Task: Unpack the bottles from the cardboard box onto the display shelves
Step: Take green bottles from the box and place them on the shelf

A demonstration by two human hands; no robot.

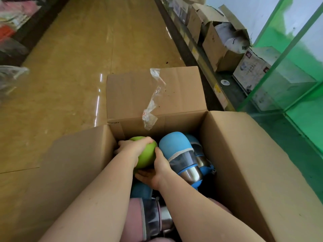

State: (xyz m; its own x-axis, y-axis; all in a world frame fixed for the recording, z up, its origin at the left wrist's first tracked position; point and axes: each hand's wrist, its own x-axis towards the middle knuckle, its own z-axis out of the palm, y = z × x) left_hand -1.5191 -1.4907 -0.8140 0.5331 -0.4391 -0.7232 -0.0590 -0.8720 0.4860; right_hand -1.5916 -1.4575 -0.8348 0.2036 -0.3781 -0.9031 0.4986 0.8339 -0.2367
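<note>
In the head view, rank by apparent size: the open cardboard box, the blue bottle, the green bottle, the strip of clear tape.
1. Open cardboard box, by far the largest.
2. Blue bottle.
3. Green bottle, though both hands cover part of it, so it may match the blue one.
4. Strip of clear tape: long but thin.

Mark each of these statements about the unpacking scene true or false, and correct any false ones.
1. Both hands hold the green bottle. True: left hand on top, right hand beneath.
2. The cardboard box is closed. False: its flaps are open.
3. A blue bottle lies right of the green one. True.
4. The green bottle stands on the floor. False: it is inside the box.
5. Loose clear tape hangs from the far flap. True.
</note>
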